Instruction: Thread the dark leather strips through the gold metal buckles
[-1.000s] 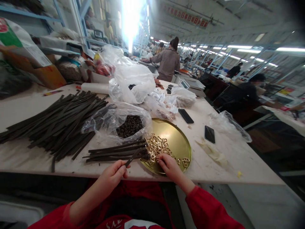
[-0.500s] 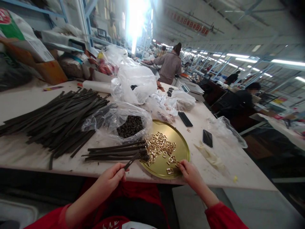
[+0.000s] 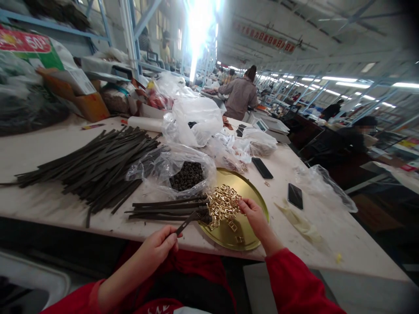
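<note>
My left hand [image 3: 163, 244] is closed around a dark strap [image 3: 187, 221], whose slotted end points up and right toward the tray. My right hand [image 3: 253, 213] is pinched at the right edge of a heap of gold buckles [image 3: 223, 203], with a buckle at its fingertips, partly hidden by them. The heap lies on a round gold tray [image 3: 253, 235]. Beside the tray's left rim, a small bundle of dark straps [image 3: 163, 209] reaches its ends up to the buckles. Small dark loops [image 3: 186, 175] fill an open clear plastic bag [image 3: 153, 174] behind that bundle.
A large pile of dark straps [image 3: 94, 165] covers the table's left side. White plastic bags [image 3: 199, 117] stand behind the tray. Two phones, one dark [image 3: 262, 168] and one lighter-edged [image 3: 295, 196], lie to the right. A person in a grey-brown top [image 3: 240, 96] stands farther back.
My right hand has moved up and left on the tray, from the loose buckles near the front rim to the heap's edge. My left hand still holds the strap. The view has shifted slightly.
</note>
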### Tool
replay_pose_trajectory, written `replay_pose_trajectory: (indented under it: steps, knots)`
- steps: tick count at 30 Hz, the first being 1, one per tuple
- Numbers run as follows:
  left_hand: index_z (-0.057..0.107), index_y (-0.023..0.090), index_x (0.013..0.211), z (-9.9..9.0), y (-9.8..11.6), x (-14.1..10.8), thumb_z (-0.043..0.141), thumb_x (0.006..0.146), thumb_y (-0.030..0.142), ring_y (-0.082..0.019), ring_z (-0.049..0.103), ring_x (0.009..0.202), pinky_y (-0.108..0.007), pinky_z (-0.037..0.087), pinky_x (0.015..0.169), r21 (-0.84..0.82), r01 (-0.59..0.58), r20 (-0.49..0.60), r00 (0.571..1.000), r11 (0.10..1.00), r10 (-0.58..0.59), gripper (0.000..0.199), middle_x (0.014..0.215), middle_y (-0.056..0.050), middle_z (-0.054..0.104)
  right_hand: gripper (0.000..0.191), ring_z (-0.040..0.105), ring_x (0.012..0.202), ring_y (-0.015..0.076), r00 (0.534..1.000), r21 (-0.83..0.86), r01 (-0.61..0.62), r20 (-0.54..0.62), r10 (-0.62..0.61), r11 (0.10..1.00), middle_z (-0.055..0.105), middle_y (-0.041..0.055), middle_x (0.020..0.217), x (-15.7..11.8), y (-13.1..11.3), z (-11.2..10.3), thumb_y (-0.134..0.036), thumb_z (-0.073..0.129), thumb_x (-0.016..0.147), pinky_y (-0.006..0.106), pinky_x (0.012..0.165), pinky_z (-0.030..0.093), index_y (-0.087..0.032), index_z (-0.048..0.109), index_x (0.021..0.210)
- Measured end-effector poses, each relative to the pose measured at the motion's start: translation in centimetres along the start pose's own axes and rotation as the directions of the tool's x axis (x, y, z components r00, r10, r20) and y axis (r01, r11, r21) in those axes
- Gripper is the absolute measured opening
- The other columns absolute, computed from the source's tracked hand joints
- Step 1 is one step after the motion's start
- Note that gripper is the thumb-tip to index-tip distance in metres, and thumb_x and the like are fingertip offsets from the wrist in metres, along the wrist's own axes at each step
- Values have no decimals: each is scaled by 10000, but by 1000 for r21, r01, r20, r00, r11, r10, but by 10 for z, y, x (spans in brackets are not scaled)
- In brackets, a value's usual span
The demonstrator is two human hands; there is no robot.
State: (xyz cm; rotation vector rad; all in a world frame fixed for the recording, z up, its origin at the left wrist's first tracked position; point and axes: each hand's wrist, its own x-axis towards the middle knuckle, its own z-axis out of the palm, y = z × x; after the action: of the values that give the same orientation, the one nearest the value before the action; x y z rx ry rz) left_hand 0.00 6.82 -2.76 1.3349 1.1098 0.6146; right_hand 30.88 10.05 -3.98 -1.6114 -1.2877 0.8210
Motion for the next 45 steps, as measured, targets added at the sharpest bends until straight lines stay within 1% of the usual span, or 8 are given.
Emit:
replay_pose_trajectory:
  steps: [4, 8, 12, 17, 21, 26, 37, 45]
  knots:
    - [552, 174, 720, 4, 21, 3, 444, 785, 353, -104, 396, 486, -201, 285, 429, 16, -50, 18, 999, 999, 50, 218, 555, 23, 502, 291, 462, 522, 114, 981, 188, -130, 166, 99, 973, 513, -13, 615, -36, -38, 26, -464, 545, 757, 257, 508, 388, -175, 567, 777]
    - [527, 173, 652, 6, 39, 7, 413, 812, 348, -105, 413, 515, -206, 332, 483, 42, -116, 13, 993, 992, 116, 263, 553, 20, 493, 242, 456, 530, 89, 901, 432, -378, 377, 217, 819, 541, -18, 626, -62, -67, 63, -387, 683, 673, 229, 525, 371, -173, 600, 749]
    - [519, 166, 729, 0, 40, 10, 397, 829, 317, -104, 441, 569, -218, 362, 575, 49, -168, -62, 983, 985, 171, 218, 619, 21, 525, 214, 428, 516, 77, 849, 430, -443, 483, 214, 787, 534, -34, 575, -71, -80, 89, -361, 684, 684, 219, 526, 327, -167, 597, 714]
    - [499, 165, 673, -7, 36, 6, 433, 815, 324, -100, 423, 577, -215, 336, 561, 77, -143, -18, 989, 987, 145, 223, 608, 36, 500, 203, 406, 520, 73, 804, 383, -457, 564, 188, 803, 518, -39, 566, -79, -86, 104, -349, 645, 716, 217, 525, 305, -160, 580, 679]
    - [490, 165, 669, -9, 35, 4, 463, 790, 304, -98, 421, 581, -206, 332, 546, 94, -118, -4, 993, 989, 118, 186, 605, 45, 480, 204, 394, 502, 71, 784, 357, -490, 580, 223, 795, 506, -46, 563, -84, -87, 108, -358, 651, 696, 216, 502, 291, -166, 580, 693]
    - [491, 166, 671, -10, 30, 3, 443, 807, 316, -98, 425, 579, -209, 337, 554, 97, -138, -10, 990, 986, 140, 207, 605, 46, 484, 242, 419, 519, 81, 827, 324, -404, 530, 190, 856, 521, -38, 585, -84, -87, 111, -402, 644, 693, 224, 514, 320, -169, 580, 679]
    - [544, 145, 708, -10, 22, -4, 479, 762, 304, -114, 454, 598, -209, 343, 534, 158, -102, -56, 992, 982, 112, 180, 615, 30, 520, 299, 420, 491, 82, 838, 301, -394, 505, 205, 868, 527, -43, 551, -92, -95, 116, -463, 663, 663, 231, 501, 331, -178, 574, 692]
    - [548, 144, 712, -6, 22, -7, 479, 756, 307, -105, 431, 592, -197, 338, 519, 105, -88, -40, 995, 991, 92, 182, 621, 36, 499, 250, 460, 551, 83, 849, 436, -431, 492, 192, 790, 552, -39, 644, -93, -91, 113, -376, 684, 682, 218, 543, 365, -189, 604, 827]
